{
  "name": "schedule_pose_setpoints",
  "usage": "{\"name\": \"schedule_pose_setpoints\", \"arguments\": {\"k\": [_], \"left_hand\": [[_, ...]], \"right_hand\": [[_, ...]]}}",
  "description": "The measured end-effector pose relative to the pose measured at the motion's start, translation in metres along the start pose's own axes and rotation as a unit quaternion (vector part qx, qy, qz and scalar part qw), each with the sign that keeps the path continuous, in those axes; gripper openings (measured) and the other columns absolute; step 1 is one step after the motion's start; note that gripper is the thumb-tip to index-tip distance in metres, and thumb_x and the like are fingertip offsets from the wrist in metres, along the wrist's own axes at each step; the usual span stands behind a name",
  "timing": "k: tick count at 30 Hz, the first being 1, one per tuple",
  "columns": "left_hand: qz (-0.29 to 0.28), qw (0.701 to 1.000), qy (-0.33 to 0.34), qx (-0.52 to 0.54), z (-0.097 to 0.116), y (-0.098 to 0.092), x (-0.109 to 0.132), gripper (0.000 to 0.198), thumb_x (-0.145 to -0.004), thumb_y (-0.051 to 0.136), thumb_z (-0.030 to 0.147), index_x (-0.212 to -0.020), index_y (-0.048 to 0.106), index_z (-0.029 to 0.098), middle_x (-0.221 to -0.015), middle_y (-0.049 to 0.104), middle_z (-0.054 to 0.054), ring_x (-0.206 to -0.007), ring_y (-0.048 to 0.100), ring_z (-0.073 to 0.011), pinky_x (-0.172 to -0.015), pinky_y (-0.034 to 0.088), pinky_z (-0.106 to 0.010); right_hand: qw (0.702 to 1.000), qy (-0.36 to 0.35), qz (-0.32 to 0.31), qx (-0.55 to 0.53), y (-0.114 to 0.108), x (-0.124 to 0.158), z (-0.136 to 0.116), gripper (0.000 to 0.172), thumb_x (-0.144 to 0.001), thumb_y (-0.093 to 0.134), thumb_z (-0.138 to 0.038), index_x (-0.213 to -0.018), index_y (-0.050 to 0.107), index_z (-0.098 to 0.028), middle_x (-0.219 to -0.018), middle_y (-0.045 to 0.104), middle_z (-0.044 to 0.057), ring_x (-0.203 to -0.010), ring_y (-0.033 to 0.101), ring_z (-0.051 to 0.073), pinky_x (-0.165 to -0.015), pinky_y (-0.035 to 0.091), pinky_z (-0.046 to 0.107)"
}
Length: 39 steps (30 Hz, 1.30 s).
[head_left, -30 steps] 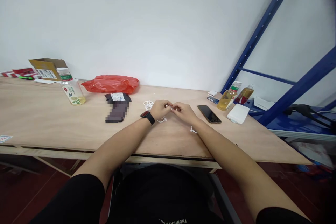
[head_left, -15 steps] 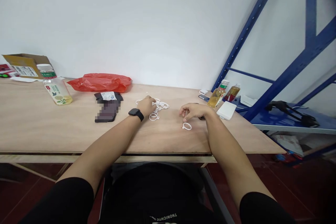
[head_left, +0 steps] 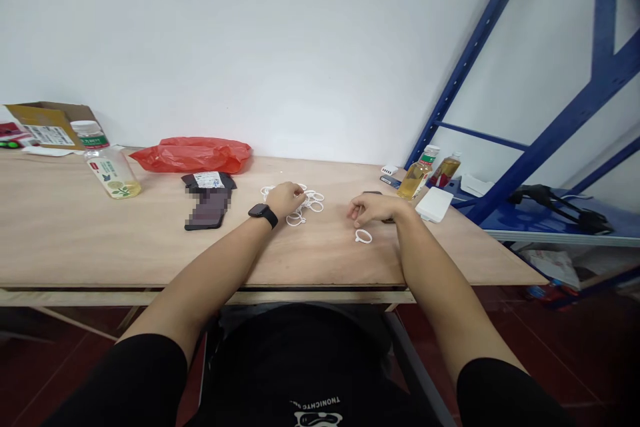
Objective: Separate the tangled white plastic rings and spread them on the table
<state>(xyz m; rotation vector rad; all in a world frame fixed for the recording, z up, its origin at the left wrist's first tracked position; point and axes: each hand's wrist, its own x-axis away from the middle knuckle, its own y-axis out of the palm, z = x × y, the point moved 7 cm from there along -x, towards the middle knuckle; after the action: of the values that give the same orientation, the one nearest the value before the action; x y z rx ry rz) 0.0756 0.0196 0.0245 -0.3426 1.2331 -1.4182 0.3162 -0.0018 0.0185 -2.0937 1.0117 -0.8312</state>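
Observation:
Several white rings [head_left: 315,201] lie in a loose pile on the wooden table [head_left: 310,257]. My left hand [head_left: 286,199], with a black watch on its wrist, rests over the left side of the pile; its fingers are bent down among the rings, and whether they pinch one is hidden. One single white ring [head_left: 364,236] lies apart on the right, just in front of my right hand [head_left: 367,209]. That hand hovers low over the table with loosely curved fingers set apart, holding nothing that shows. A dark object is partly covered behind it.
On the left are a bottle [head_left: 111,167], an opened cardboard box [head_left: 50,127], a red plastic bag [head_left: 195,155] and a dark phone-like item [head_left: 207,208]. At right stand another bottle [head_left: 417,177], a white box [head_left: 434,205] and a blue metal rack [head_left: 560,117].
The view has shifted slightly. My left hand has moved a little within the ring pile, and its fingers have drawn in. My right hand stays near the single ring.

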Motion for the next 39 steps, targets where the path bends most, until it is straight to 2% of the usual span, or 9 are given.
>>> {"name": "schedule_pose_setpoints", "arguments": {"k": [5,10,13,15,17,22,27,32,39], "left_hand": [[0.000,1.000,0.002,0.014,0.004,-0.001,0.000,0.025,-0.084,0.056,0.034,-0.090,0.075,0.019,-0.098,0.073,-0.008,-0.092,0.065,-0.0242,-0.085,0.050,-0.034],[-0.008,0.999,0.027,0.037,0.010,0.000,0.001,0.024,-0.084,0.057,0.035,-0.090,0.075,0.020,-0.096,0.073,-0.007,-0.090,0.066,-0.0231,-0.083,0.050,-0.033],[-0.005,0.995,0.055,0.086,0.019,-0.001,0.002,0.027,-0.087,0.054,0.036,-0.091,0.075,0.019,-0.096,0.074,-0.006,-0.088,0.065,-0.0205,-0.083,0.049,-0.030],[0.001,0.989,0.060,0.131,0.024,-0.003,0.003,0.031,-0.090,0.049,0.036,-0.091,0.074,0.018,-0.092,0.074,-0.006,-0.085,0.065,-0.0190,-0.079,0.049,-0.028],[0.008,0.983,0.047,0.175,0.023,-0.004,0.003,0.035,-0.091,0.045,0.035,-0.087,0.074,0.017,-0.084,0.073,-0.005,-0.079,0.064,-0.0179,-0.073,0.048,-0.027],[0.039,0.963,-0.042,0.265,-0.002,-0.002,-0.003,0.032,-0.082,0.051,0.036,-0.076,0.072,0.013,-0.062,0.064,-0.001,-0.058,0.055,-0.0137,-0.054,0.041,-0.023],[0.042,0.939,-0.085,0.331,-0.019,0.005,-0.008,0.026,-0.075,0.055,0.030,-0.078,0.073,0.011,-0.064,0.065,-0.002,-0.055,0.054,-0.0120,-0.050,0.041,-0.021],[0.036,0.936,-0.090,0.339,-0.017,0.010,-0.008,0.027,-0.074,0.057,0.031,-0.079,0.074,0.011,-0.065,0.067,-0.003,-0.056,0.054,-0.0121,-0.050,0.041,-0.021],[0.041,0.941,-0.093,0.322,-0.015,0.004,-0.006,0.024,-0.072,0.055,0.027,-0.074,0.073,0.011,-0.063,0.065,-0.002,-0.058,0.055,-0.0122,-0.053,0.041,-0.022]], "right_hand": [[0.997,0.051,-0.042,0.025,0.009,0.011,0.010,0.033,-0.053,0.082,-0.030,-0.082,0.072,-0.018,-0.074,0.070,0.001,-0.068,0.063,0.016,-0.056,0.044,0.023],[1.000,0.001,-0.015,0.016,0.027,-0.011,-0.001,0.016,-0.066,0.071,-0.032,-0.074,0.070,-0.017,-0.070,0.069,0.002,-0.065,0.059,0.015,-0.056,0.041,0.023],[0.992,-0.032,0.124,0.019,0.015,-0.031,-0.017,0.014,-0.070,0.067,-0.030,-0.077,0.067,-0.018,-0.072,0.068,0.001,-0.066,0.059,0.014,-0.059,0.042,0.024],[0.967,-0.045,0.252,0.004,0.000,-0.042,-0.032,0.012,-0.073,0.063,-0.028,-0.079,0.066,-0.018,-0.074,0.068,0.001,-0.067,0.059,0.014,-0.062,0.043,0.024],[0.938,-0.056,0.341,-0.008,-0.009,-0.054,-0.050,0.011,-0.074,0.061,-0.028,-0.078,0.065,-0.018,-0.076,0.068,0.002,-0.069,0.059,0.014,-0.064,0.044,0.025],[0.895,-0.060,0.440,-0.032,0.004,-0.073,-0.080,0.007,-0.076,0.057,-0.025,-0.077,0.062,-0.021,-0.072,0.067,-0.002,-0.067,0.059,0.013,-0.062,0.042,0.024],[0.894,-0.072,0.443,-0.001,0.027,-0.062,-0.080,0.012,-0.079,0.060,-0.032,-0.073,0.060,-0.022,-0.069,0.066,-0.003,-0.065,0.059,0.013,-0.061,0.039,0.025],[0.878,-0.079,0.471,-0.014,0.017,-0.055,-0.068,0.013,-0.079,0.062,-0.034,-0.075,0.063,-0.022,-0.074,0.069,-0.002,-0.069,0.061,0.014,-0.063,0.042,0.025],[0.885,-0.128,0.447,-0.029,0.018,-0.057,-0.071,0.013,-0.079,0.063,-0.033,-0.081,0.066,-0.021,-0.074,0.069,0.000,-0.068,0.061,0.014,-0.063,0.044,0.025]]}}
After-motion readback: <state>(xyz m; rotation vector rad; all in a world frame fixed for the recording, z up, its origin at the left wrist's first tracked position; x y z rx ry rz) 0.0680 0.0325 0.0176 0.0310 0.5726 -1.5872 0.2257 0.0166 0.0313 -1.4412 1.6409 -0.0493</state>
